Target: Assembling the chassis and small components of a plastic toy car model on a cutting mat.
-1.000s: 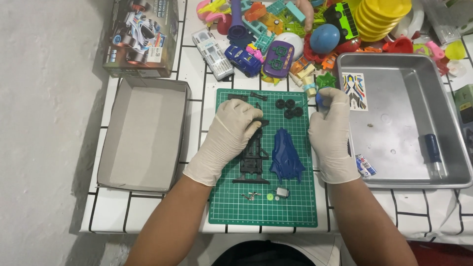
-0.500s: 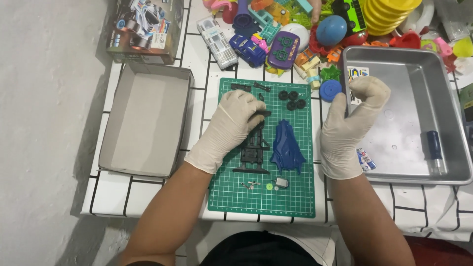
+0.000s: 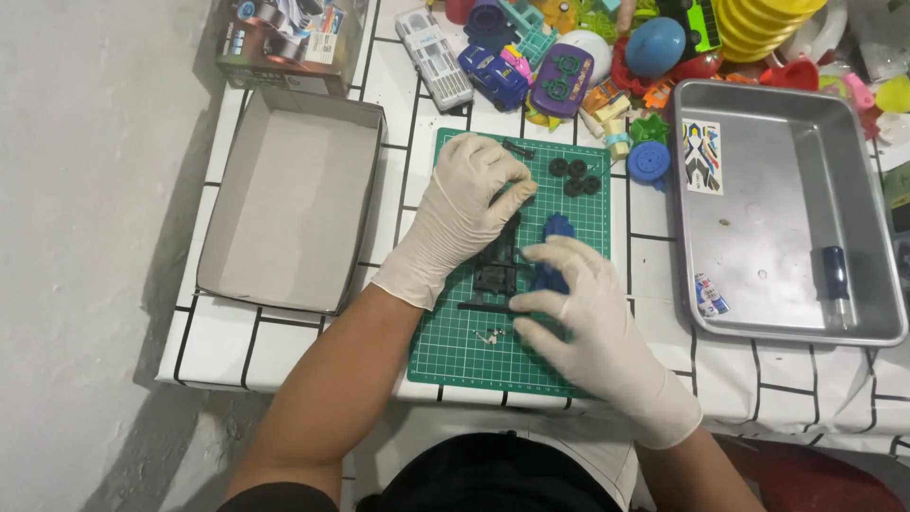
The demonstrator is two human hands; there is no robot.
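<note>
Both hands wear white gloves over a green cutting mat [image 3: 464,365]. My left hand [image 3: 464,209] lies on the upper end of a black toy car chassis [image 3: 497,275] and grips it with curled fingers. My right hand [image 3: 583,318] is spread flat, with its fingertips touching the chassis's lower right side. It covers most of a blue car body shell [image 3: 557,228]. Several black wheels [image 3: 573,176] lie at the mat's top right. Tiny loose metal parts [image 3: 489,334] sit just below the chassis.
An open cardboard box [image 3: 294,199] stands left of the mat. A metal tray [image 3: 787,237] on the right holds a sticker sheet [image 3: 701,156] and a blue-handled screwdriver [image 3: 834,272]. A heap of colourful toys [image 3: 569,57] lines the far edge. The tiled table's front edge is close.
My right hand has come down from beside the tray's left rim onto the mat, over the blue shell. The left hand stays on the chassis.
</note>
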